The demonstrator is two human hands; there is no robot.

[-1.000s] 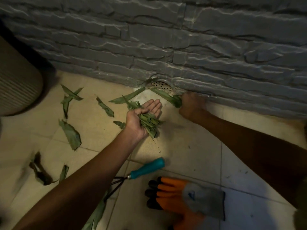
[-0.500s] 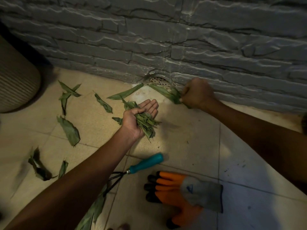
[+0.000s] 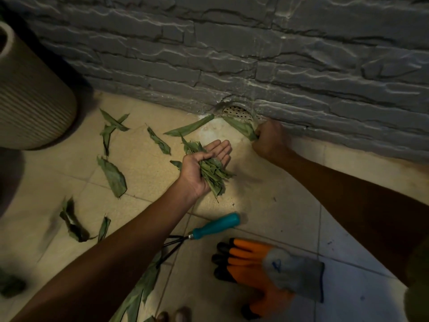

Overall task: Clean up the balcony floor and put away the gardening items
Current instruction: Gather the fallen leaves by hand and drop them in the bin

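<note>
My left hand lies palm up over the tiles, its thumb pinning a bundle of green leaves against the palm, fingers straight. My right hand is curled in a fist by the wall's foot and grips one long leaf that lies just in front of the round drain grate. Several loose leaves are scattered on the floor to the left, one close to the drain, and a larger one shows under my left forearm.
A hand rake with a teal handle lies on the tiles below my left hand. Orange and grey gloves lie to its right. A ribbed beige pot stands at the far left. A grey stone wall closes the back.
My right hand, holding the leaf by the drain, rose slightly and came back down near the floor. My left hand has kept its bundle and hardly moved.
</note>
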